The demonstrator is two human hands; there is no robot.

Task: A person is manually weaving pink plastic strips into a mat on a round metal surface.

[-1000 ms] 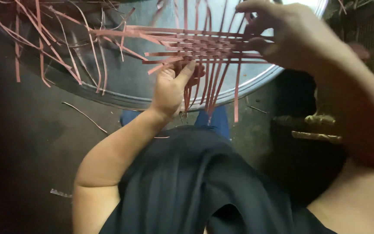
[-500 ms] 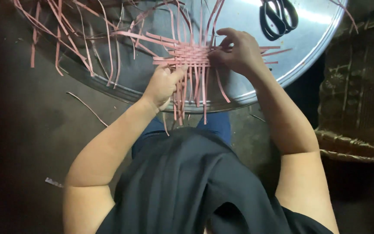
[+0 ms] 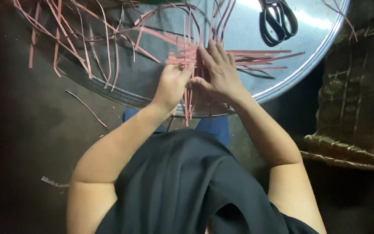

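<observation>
Large round silver metal tray [image 3: 282, 73], beneath both hands. Small woven patch of flat pink strips [image 3: 187, 58]: left hand [image 3: 172, 84] pinching its near edge, right hand [image 3: 221, 71] fingers spread flat upon it; most strips still loose beyond the fingertips. Black-handled scissors [image 3: 278, 19], lying past the right fingers.

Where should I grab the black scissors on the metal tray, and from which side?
Probably take the scissors by the two handle loops, which point toward the person, reaching over from the right hand side. The loops lie flat and clear on the round metal tray; the blades run off the top of the view.
</observation>
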